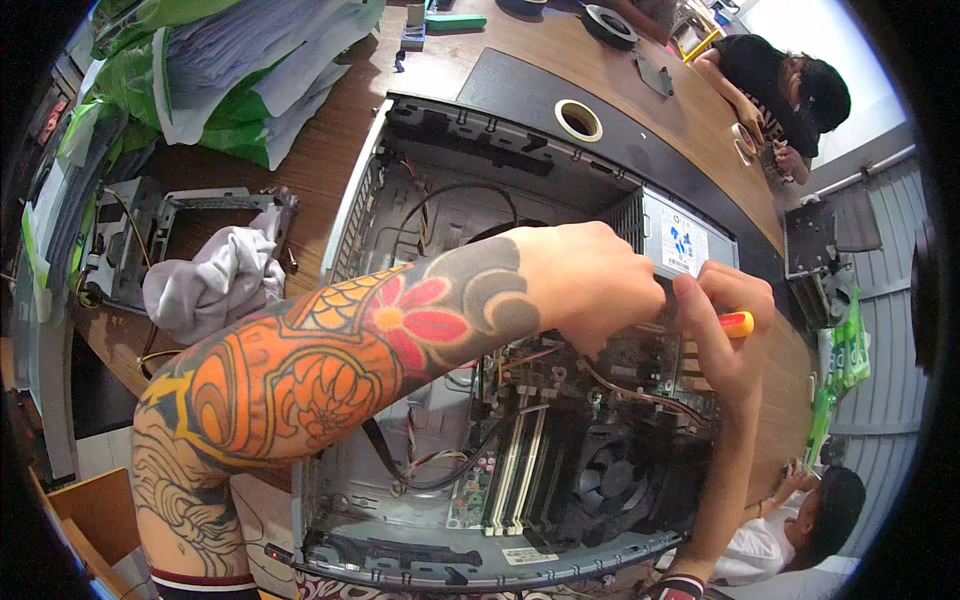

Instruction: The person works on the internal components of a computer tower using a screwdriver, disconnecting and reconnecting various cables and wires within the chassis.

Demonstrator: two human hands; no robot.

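Two hands: over the uncovered case (355, 200), side by side near the power supply (690, 235); contact between them not determinable.
Right hand (732, 358): grip clenched round the screwdriver (738, 324).
Left hand (605, 285): fingers curled, fingertips out of sight; whether this grip holds anything is not determinable.
Screwdriver: yellow handle end protrudes to the right of the right hand; shaft and tip hidden, judged to lie toward the left hand.
Case: on the bench (545, 50), interior facing up.
Power supply: at the far right part of the case, just beyond the hands.
Fan (612, 475): nearer the person than the hands; a slipped tip could strike its blades or the board.
Cables (440, 480): loose on the case floor; advisable to hold any stray lead away from the tip.
Tip seating: should sit square in the screw head, shaft in line, before turning.
Pressure: firm and steady along the shaft, judged safest in short turns.
Left-hand role: best used to steady the work, fingertips outside the line of a slip.
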